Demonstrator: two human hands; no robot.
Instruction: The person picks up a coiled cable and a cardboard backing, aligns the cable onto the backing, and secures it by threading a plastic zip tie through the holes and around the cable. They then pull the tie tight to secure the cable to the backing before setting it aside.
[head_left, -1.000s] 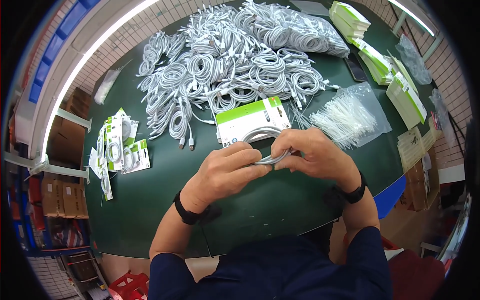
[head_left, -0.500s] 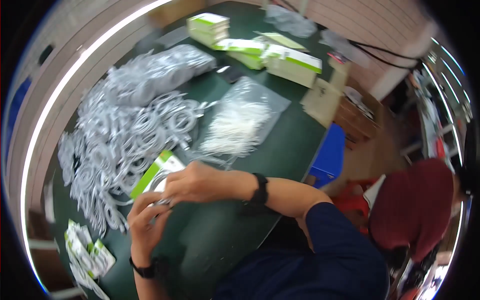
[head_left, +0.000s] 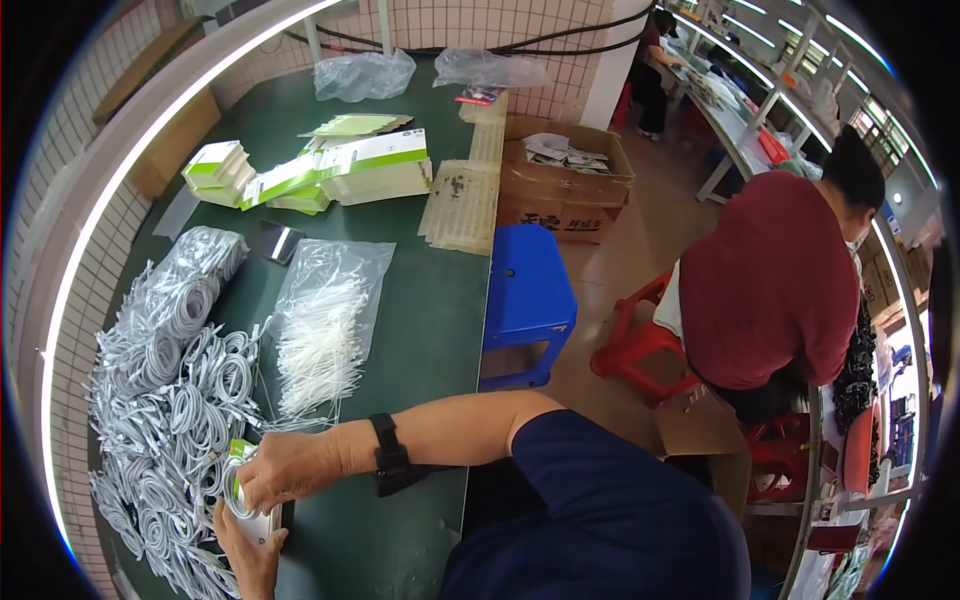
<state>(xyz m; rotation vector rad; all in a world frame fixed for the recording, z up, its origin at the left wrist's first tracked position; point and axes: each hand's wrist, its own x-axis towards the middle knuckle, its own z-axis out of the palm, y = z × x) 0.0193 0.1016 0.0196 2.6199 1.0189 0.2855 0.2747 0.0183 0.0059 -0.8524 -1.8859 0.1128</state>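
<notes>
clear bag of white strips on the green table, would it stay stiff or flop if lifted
The clear bag would probably flop, since its film looks thin and wrinkled. The white strips may slide and shift, as they lie in a loose heap. It is likely light, the strips being so thin.

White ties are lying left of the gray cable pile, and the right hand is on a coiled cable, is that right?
No, the white ties lie to the right of the gray cable pile, as the head view shows. The right hand is on a coiled cable.
</notes>
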